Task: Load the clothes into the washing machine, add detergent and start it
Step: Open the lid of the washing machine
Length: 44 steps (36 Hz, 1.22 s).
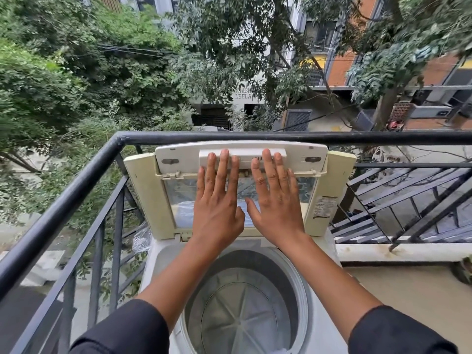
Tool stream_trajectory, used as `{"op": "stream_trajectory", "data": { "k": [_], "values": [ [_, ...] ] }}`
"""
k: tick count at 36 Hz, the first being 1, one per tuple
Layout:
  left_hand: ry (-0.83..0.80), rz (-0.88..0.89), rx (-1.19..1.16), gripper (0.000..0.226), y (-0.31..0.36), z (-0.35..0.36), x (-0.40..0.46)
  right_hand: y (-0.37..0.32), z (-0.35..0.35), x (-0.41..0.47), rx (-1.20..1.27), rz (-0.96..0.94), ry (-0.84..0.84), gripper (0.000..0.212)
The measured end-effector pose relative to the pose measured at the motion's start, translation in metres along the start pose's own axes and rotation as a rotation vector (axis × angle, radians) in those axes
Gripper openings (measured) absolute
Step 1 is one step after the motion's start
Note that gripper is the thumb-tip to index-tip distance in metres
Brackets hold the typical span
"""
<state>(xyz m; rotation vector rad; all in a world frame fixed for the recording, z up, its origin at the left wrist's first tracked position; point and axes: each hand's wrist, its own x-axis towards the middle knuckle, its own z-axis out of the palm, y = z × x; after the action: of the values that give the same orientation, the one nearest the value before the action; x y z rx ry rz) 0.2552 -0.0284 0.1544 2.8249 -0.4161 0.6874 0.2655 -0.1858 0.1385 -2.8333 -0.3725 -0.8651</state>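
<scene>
A white top-loading washing machine (158,261) stands on a balcony right below me. Its cream lid (150,195) is raised and folded back toward the railing, with a clear window in the middle. My left hand (217,200) and my right hand (274,200) lie flat against the raised lid, fingers spread, fingertips on the white handle strip (244,159) near its top edge. The round drum (245,307) below is open; a bit of pale cloth (279,351) shows at its bottom edge. No detergent is in sight.
A black metal railing (76,182) runs along the left and behind the machine. A low white ledge (398,251) and tan balcony floor (408,290) lie to the right. Crinkled clear plastic (143,238) sits at the machine's left side. Trees and buildings fill the background.
</scene>
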Motion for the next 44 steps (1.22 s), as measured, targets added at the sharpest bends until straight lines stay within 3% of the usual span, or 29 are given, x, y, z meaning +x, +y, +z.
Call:
{"op": "stream_trajectory", "data": {
  "k": [29, 36, 44],
  "values": [
    [-0.040, -0.007, -0.002, 0.110, 0.005, -0.019, -0.042, -0.002, -0.047, -0.031, -0.050, 0.033, -0.085, 0.107],
    [-0.060, 0.024, -0.118, 0.103, 0.012, -0.019, -0.055, -0.006, -0.055, -0.052, -0.039, 0.078, -0.081, 0.099],
    [-0.189, 0.090, -0.317, 0.098, 0.017, 0.004, -0.097, -0.007, -0.059, -0.115, -0.023, 0.197, -0.129, 0.082]
  ]
}}
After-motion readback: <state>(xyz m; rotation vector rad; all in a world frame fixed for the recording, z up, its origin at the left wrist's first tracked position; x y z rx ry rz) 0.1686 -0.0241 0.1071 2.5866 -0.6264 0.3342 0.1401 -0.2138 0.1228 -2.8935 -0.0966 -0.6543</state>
